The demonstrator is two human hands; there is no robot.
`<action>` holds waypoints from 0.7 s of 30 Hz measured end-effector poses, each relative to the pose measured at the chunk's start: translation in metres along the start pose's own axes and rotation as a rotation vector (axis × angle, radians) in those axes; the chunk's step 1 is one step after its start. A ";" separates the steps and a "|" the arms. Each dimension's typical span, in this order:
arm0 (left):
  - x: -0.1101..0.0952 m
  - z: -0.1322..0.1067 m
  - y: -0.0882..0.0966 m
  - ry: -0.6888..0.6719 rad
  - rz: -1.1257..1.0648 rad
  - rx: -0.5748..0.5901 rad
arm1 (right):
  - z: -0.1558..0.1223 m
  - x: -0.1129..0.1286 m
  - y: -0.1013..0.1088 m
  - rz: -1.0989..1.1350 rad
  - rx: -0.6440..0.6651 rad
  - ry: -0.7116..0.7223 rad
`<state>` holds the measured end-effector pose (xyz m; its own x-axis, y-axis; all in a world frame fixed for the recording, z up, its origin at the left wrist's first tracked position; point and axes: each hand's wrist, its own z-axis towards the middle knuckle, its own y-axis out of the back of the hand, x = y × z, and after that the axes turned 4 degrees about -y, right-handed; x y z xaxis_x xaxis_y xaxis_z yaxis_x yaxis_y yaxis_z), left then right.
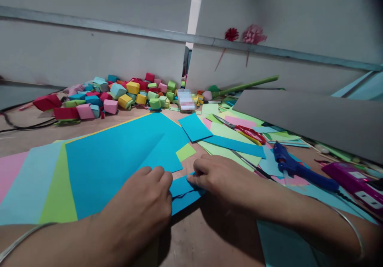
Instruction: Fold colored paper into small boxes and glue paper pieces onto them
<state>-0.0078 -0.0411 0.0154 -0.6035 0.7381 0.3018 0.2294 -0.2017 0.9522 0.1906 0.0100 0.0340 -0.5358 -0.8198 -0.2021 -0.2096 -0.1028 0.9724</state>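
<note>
Between my two hands a strip of blue paper [182,187] is held near the table's front, with a dark, uneven line running along it. My left hand [143,197] is closed on the strip's left end, its fingers curled and partly hidden. The right end is pinched in the fingers of my right hand [214,175]. A large blue sheet [110,159] lies just beyond my left hand, on top of green, light blue and pink sheets. Past my right hand are a small blue rectangle of paper [196,126] and a long blue strip [236,145].
Several small coloured paper boxes [119,95] are heaped at the back left. Red-handled scissors [239,129] lie on paper scraps at right, near a blue glue gun [302,169] and a purple power strip [353,183]. A grey panel [311,119] juts in from the right.
</note>
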 end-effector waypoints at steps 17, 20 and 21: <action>-0.013 -0.029 0.001 0.156 0.133 -0.023 | -0.017 0.006 0.005 0.078 -0.131 0.039; -0.013 -0.027 0.004 0.183 0.121 -0.249 | -0.007 0.004 -0.004 0.048 -0.275 -0.013; -0.013 -0.026 0.005 0.162 0.076 -0.371 | -0.005 0.002 -0.007 0.040 -0.356 -0.072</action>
<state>-0.0181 -0.0686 0.0176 -0.7149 0.6067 0.3476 0.0055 -0.4923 0.8704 0.1948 0.0066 0.0278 -0.5965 -0.7868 -0.1582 0.1042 -0.2714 0.9568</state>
